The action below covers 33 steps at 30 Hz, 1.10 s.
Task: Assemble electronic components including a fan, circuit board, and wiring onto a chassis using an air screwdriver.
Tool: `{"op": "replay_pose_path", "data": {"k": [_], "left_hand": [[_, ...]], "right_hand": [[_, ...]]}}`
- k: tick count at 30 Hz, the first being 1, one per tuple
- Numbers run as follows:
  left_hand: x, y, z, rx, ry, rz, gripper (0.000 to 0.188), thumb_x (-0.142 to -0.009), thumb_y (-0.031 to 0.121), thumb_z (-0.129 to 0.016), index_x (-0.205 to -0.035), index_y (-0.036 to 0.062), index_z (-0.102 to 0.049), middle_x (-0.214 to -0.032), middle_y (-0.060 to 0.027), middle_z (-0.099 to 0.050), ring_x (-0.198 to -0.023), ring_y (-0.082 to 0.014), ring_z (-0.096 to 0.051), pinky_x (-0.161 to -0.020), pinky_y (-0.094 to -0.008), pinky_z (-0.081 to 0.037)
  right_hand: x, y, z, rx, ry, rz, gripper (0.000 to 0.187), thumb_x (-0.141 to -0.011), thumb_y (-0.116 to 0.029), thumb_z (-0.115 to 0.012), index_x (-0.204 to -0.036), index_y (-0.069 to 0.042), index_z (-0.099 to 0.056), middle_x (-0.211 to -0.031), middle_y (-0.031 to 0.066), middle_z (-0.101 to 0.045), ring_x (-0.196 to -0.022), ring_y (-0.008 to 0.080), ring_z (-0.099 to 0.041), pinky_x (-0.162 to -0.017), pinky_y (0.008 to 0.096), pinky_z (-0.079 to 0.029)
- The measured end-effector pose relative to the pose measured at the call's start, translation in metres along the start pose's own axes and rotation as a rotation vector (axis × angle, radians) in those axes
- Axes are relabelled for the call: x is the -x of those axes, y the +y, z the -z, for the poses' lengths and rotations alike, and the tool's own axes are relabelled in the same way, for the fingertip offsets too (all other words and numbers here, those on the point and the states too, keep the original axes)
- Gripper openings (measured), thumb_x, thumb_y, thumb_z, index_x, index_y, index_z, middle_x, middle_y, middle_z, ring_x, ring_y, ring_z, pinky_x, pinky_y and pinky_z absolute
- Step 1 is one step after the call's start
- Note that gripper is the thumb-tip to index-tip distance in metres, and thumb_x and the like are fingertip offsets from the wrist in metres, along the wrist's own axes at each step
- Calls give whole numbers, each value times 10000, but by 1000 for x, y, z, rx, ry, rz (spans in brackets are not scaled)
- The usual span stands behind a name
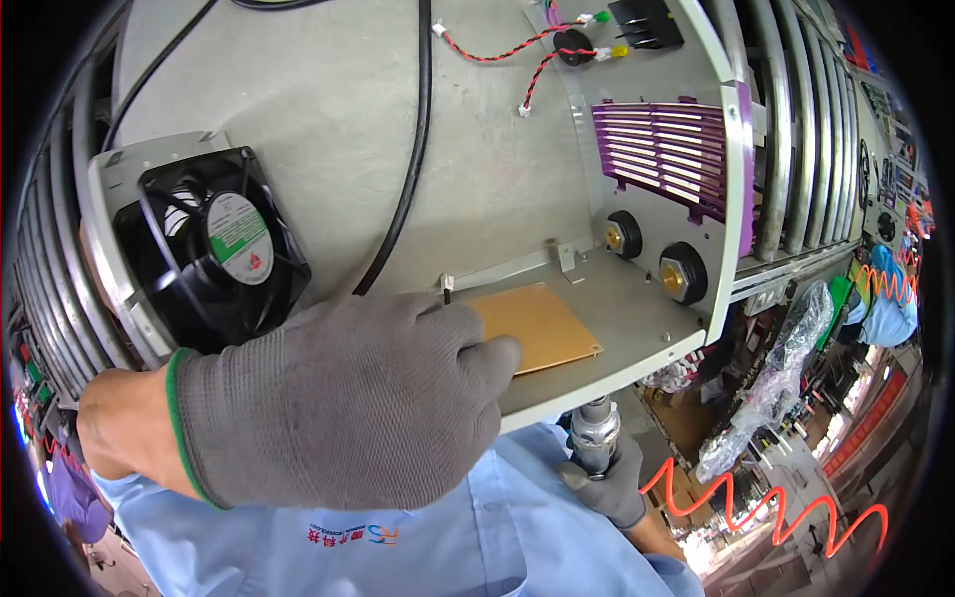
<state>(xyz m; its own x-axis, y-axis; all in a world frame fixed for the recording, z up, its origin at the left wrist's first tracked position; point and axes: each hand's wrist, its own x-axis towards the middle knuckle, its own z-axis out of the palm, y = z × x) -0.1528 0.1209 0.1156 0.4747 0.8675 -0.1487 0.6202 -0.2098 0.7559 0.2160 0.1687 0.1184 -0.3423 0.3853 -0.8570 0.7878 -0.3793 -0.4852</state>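
My left hand (pixel 338 408), in a grey knitted glove with a green cuff, is closed, its fingers curled down at the front wall of a grey metal case (pixel 497 129). Its thumb side overlaps the near left part of a flat tan board (pixel 542 323) on the case floor. Whatever its fingertips grip is hidden. A black cable (pixel 423 129) runs down behind this hand. Outside the case wall, my right hand (pixel 619 488), also gloved, is wrapped round a silver, cylindrical power tool (pixel 595 438), whose upper end is hidden by the wall.
A black fan (pixel 214 244) stands at the case's left side. On the right wall are a purple vent grille (pixel 662 154) and two brass fittings (pixel 681 274). Red-black wires (pixel 497 58) lie at the back. An orange coiled hose (pixel 766 512) hangs at right beside metal rollers (pixel 796 129).
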Motion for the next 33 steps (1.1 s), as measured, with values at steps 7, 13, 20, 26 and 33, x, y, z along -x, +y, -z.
{"op": "replay_pose_path", "data": {"k": [7,13,20,26,33], "left_hand": [[-2,-12,-1,-68,-6,-222,368,-686,100,-707,-1012,-68,-676,-793,-96,-585,-627,-205,-542,-438,-361,-450],[-8,9,13,169,27,125,364,-748,144,-696,-1056,-48,-667,-704,-77,-502,-578,-189,-531,-436,-360,-460],[-7,-4,23,148,7,-16,308,-754,160,-691,-982,-47,-681,-784,-91,-548,-619,-181,-541,-472,-339,-489],[-14,-16,22,59,-77,-197,271,-759,173,-685,-919,-46,-693,-852,-102,-588,-655,-174,-550,-502,-322,-514],[-4,-12,7,107,-146,-22,339,-752,176,-705,-1002,-51,-680,-786,-85,-553,-642,-184,-553,-501,-320,-515]], "right_hand": [[2,5,0,12,-11,-15,578,-738,-100,-809,-1252,39,-584,-1093,91,-692,-957,135,-635,-873,318,-519],[3,13,1,56,42,78,586,-725,-113,-814,-1243,42,-590,-1081,101,-697,-940,134,-638,-846,311,-527],[4,10,1,27,16,-44,562,-718,-134,-820,-1210,43,-612,-1079,93,-697,-953,132,-623,-866,310,-514],[0,13,1,-15,-8,1,558,-726,-145,-819,-1211,39,-617,-1073,79,-693,-953,125,-613,-871,307,-509],[-1,9,2,-26,-2,51,607,-732,-158,-824,-1247,50,-581,-1083,78,-685,-955,125,-609,-871,304,-507]]}}
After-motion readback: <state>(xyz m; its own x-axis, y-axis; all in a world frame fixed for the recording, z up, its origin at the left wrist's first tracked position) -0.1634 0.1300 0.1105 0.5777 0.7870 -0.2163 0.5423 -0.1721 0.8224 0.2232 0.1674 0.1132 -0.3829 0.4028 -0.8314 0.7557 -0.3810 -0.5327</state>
